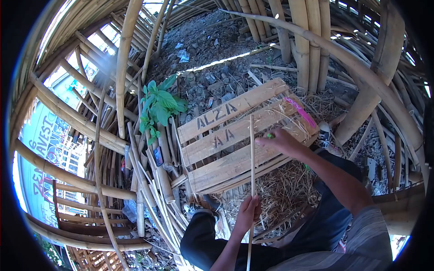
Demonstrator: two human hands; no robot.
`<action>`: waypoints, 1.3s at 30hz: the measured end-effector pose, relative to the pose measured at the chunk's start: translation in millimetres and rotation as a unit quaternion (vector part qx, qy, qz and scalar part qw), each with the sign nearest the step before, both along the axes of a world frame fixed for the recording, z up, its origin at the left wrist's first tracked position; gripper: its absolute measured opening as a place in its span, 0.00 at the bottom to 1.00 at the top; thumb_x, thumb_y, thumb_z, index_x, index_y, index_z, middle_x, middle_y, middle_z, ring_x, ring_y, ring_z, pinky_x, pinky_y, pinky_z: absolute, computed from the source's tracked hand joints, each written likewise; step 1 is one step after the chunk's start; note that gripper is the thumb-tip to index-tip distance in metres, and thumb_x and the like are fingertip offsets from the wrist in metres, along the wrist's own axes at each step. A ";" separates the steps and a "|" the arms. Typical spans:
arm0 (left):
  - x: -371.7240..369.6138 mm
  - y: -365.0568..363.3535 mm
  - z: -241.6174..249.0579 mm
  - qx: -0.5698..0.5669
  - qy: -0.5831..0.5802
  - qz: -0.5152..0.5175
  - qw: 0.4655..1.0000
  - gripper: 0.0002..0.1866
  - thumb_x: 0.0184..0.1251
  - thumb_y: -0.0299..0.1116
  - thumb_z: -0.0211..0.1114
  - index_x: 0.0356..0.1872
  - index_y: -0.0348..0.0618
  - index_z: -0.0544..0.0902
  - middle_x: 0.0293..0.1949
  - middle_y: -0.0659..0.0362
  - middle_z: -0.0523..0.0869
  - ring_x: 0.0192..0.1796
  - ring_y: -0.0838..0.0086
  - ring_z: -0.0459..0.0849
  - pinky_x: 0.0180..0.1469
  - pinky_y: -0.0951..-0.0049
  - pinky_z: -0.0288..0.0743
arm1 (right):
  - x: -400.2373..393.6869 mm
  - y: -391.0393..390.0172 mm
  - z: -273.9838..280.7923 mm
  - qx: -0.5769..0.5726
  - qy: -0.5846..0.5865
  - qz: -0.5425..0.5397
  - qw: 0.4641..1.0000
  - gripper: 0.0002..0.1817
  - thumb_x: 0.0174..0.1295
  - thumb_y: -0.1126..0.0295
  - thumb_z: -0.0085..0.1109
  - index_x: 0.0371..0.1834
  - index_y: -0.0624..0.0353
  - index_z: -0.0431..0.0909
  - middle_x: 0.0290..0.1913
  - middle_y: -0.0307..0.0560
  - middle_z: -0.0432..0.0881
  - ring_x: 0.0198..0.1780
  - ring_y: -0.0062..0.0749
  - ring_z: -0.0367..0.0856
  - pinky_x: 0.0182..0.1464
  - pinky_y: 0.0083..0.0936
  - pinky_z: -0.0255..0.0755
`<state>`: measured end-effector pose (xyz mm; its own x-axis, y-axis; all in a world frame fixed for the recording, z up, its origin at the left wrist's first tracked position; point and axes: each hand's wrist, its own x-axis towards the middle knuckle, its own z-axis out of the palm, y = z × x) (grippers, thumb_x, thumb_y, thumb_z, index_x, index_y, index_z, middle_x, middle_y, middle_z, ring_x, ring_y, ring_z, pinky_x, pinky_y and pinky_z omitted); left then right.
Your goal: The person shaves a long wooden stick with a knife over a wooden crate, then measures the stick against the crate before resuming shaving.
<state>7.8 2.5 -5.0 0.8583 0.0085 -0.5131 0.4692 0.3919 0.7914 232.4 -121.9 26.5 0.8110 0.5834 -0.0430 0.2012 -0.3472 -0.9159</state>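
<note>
Bamboo poles point(123, 67) surround me; at five o'clock my left hand point(248, 212) grips a pale strip point(252, 165); at three, forearm slanting, my right hand point(284, 143) clasps something green point(270, 135).

The slender bamboo strip point(252, 158) looked smooth and matt. The slatted crate point(239, 134) was rough, matt wood; the bamboo poles point(309, 40) had a smooth, faintly glossy skin. The shavings point(289, 189) looked dry and fibrous, the trousers point(199, 239) matt cloth.

Left fingers point(256, 206) around a bamboo strip point(252, 167), right fingers point(263, 141) around a green object point(270, 135) over a slatted crate point(217, 174)
</note>
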 end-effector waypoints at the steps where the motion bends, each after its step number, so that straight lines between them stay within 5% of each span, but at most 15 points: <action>1: 0.0 -1.1 1.9 0.028 0.006 -0.023 0.999 0.14 0.72 0.41 0.44 0.25 0.50 0.63 0.14 0.71 0.57 0.14 0.87 0.52 0.15 0.83 0.44 | -10.3 8.4 -8.6 -0.015 0.003 0.018 1.000 0.24 0.56 0.48 0.56 0.21 0.61 0.77 0.12 0.35 0.65 0.14 0.20 0.61 0.18 0.25 0.52; 3: -1.8 -1.1 1.7 0.032 0.008 -0.055 0.998 0.14 0.72 0.43 0.44 0.27 0.49 0.65 0.15 0.70 0.58 0.15 0.86 0.54 0.16 0.83 0.48 | -15.9 17.3 -15.6 -0.029 0.005 0.034 0.999 0.23 0.55 0.48 0.57 0.21 0.61 0.77 0.12 0.35 0.65 0.14 0.19 0.60 0.19 0.25 0.52; 6: -1.6 2.1 2.1 -0.186 0.004 -0.043 0.982 0.15 0.70 0.48 0.45 0.30 0.48 0.66 0.16 0.69 0.59 0.17 0.85 0.56 0.18 0.82 0.52 | -14.6 20.0 -14.2 0.074 0.089 0.056 0.992 0.21 0.55 0.52 0.58 0.21 0.61 0.77 0.12 0.36 0.67 0.15 0.20 0.62 0.19 0.25 0.54; 9: 0.4 3.8 1.1 -0.245 0.001 -0.046 0.968 0.14 0.71 0.46 0.44 0.31 0.49 0.66 0.17 0.69 0.59 0.16 0.86 0.55 0.16 0.83 0.49 | -6.3 12.4 -4.3 0.139 0.189 0.055 0.970 0.18 0.54 0.56 0.59 0.21 0.63 0.77 0.12 0.39 0.68 0.15 0.21 0.64 0.19 0.26 0.56; 11: 0.7 4.1 1.6 -0.208 -0.013 -0.021 0.978 0.14 0.71 0.46 0.45 0.30 0.49 0.66 0.16 0.69 0.58 0.16 0.86 0.54 0.16 0.83 0.48 | -4.1 7.8 -3.4 0.053 -0.036 0.004 0.998 0.16 0.53 0.58 0.59 0.21 0.63 0.77 0.13 0.43 0.71 0.13 0.25 0.66 0.19 0.29 0.59; 15: 2.1 7.5 0.9 -0.155 -0.041 0.061 0.985 0.15 0.72 0.46 0.44 0.28 0.49 0.65 0.15 0.70 0.56 0.14 0.86 0.51 0.14 0.84 0.43 | -19.3 4.1 -1.2 -0.088 -0.142 0.026 0.986 0.16 0.53 0.58 0.57 0.22 0.62 0.79 0.14 0.47 0.74 0.15 0.34 0.73 0.22 0.34 0.67; 17: 2.6 7.9 0.9 -0.158 -0.040 0.074 0.984 0.15 0.72 0.45 0.44 0.27 0.49 0.64 0.14 0.70 0.56 0.14 0.87 0.50 0.13 0.84 0.42 | -37.9 10.6 -15.8 -0.165 -0.293 0.133 0.932 0.15 0.52 0.59 0.57 0.21 0.60 0.80 0.16 0.51 0.77 0.19 0.41 0.79 0.26 0.36 0.73; 20: 1.7 6.0 -3.1 -0.155 -0.022 0.087 0.984 0.15 0.73 0.45 0.43 0.27 0.49 0.64 0.14 0.70 0.55 0.13 0.87 0.50 0.12 0.83 0.41 | -68.1 20.7 -29.6 -0.190 -0.353 0.211 0.891 0.14 0.51 0.59 0.57 0.20 0.59 0.80 0.16 0.51 0.77 0.21 0.43 0.80 0.28 0.36 0.75; 23: -3.0 -3.5 2.5 -0.061 -0.031 0.118 0.991 0.14 0.73 0.41 0.42 0.27 0.48 0.64 0.14 0.70 0.56 0.12 0.87 0.50 0.13 0.82 0.41 | -76.5 27.7 -31.2 -0.194 -0.357 0.230 0.884 0.15 0.50 0.58 0.58 0.20 0.59 0.80 0.15 0.51 0.77 0.20 0.43 0.80 0.27 0.36 0.75; 27: -17.0 -10.6 1.0 -0.041 -0.041 0.094 0.994 0.15 0.73 0.44 0.43 0.27 0.49 0.63 0.13 0.69 0.55 0.12 0.86 0.50 0.12 0.82 0.40 | -12.3 25.6 -16.4 -0.243 -0.209 0.017 0.947 0.16 0.52 0.60 0.57 0.18 0.62 0.79 0.16 0.54 0.77 0.20 0.42 0.80 0.25 0.36 0.74; 30: -19.2 -15.7 -3.3 -0.091 -0.034 0.057 0.994 0.16 0.73 0.46 0.42 0.27 0.49 0.63 0.14 0.69 0.55 0.12 0.86 0.50 0.13 0.82 0.41 | 23.8 7.2 -9.3 -0.234 -0.246 -0.057 0.939 0.16 0.53 0.61 0.56 0.17 0.63 0.78 0.15 0.54 0.77 0.18 0.41 0.79 0.23 0.35 0.74; 32: -15.8 -12.3 -1.8 -0.093 -0.028 0.061 0.993 0.16 0.73 0.46 0.42 0.27 0.49 0.63 0.14 0.69 0.55 0.12 0.86 0.50 0.13 0.82 0.41 | 18.9 5.8 -16.8 -0.213 -0.254 0.010 0.944 0.16 0.53 0.61 0.56 0.17 0.63 0.78 0.15 0.53 0.77 0.18 0.42 0.79 0.24 0.35 0.74; 36: -11.2 -3.9 -1.9 -0.081 -0.021 0.076 0.994 0.16 0.73 0.46 0.42 0.27 0.49 0.63 0.13 0.69 0.54 0.12 0.87 0.49 0.13 0.82 0.40 | -55.3 20.2 -24.0 -0.250 -0.344 0.258 0.868 0.14 0.51 0.61 0.55 0.18 0.60 0.79 0.16 0.52 0.78 0.18 0.39 0.79 0.24 0.34 0.75; 39: -13.0 -3.3 0.8 -0.072 -0.014 0.080 0.994 0.16 0.73 0.46 0.42 0.27 0.49 0.63 0.13 0.70 0.54 0.12 0.87 0.49 0.13 0.82 0.40 | -44.5 25.6 -32.3 -0.232 -0.349 0.212 0.883 0.14 0.51 0.61 0.56 0.19 0.61 0.79 0.15 0.50 0.77 0.17 0.39 0.79 0.23 0.34 0.75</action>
